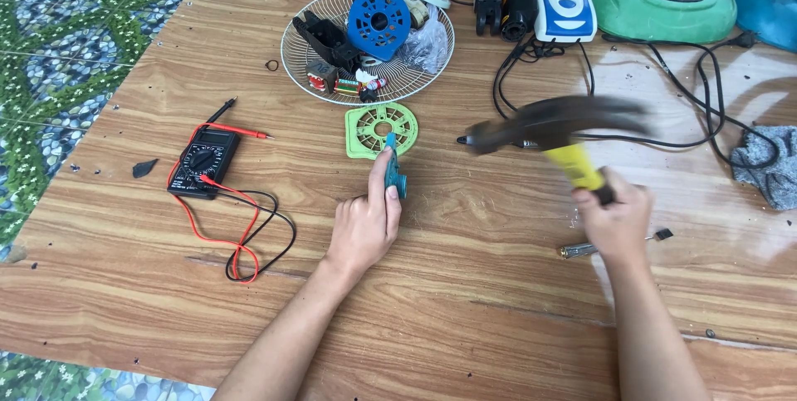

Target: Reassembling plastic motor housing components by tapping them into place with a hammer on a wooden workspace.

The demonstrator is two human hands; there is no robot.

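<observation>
My left hand [365, 222] rests on the wooden table [465, 301] and holds a small teal tool [393, 167] upright, its tip against the rim of a light green round plastic fan part [381, 129]. My right hand [618, 218] grips the yellow handle of a hammer [556, 127]. The dark hammer head is blurred with motion and hangs above the table to the right of the green part.
A white wire fan guard [299, 69] at the back holds a blue round part [378, 21], black pieces and a plastic bag. A black multimeter [203, 160] with red and black leads lies left. Black cables [697, 119], a grey rag [768, 160], a screwdriver [581, 249] and green and blue housings lie right.
</observation>
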